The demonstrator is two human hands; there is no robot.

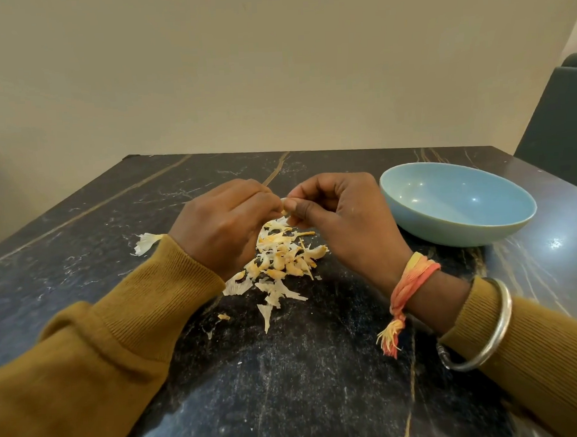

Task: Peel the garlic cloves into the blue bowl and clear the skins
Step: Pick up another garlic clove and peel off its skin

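Garlic skins (279,262) lie heaped on the table (289,385), uncleared. Just beyond, I see the left hand (227,221) and right hand (340,212), fingers curled, both pinching one clove (285,206) (mostly hidden). Farther right, the blue bowl (458,229) shows no cloves, so I judge most work remains.

The small pale garlic clove (284,208) is mostly buried between the fingertips of the left grip (224,225) and right grip (340,215), just a sliver showing. Left grip covers one side of the papery yellow-white skin pile (282,262); can't tell cloves from skins in there. Dark seat (556,117) at right is chopped by the frame edge.
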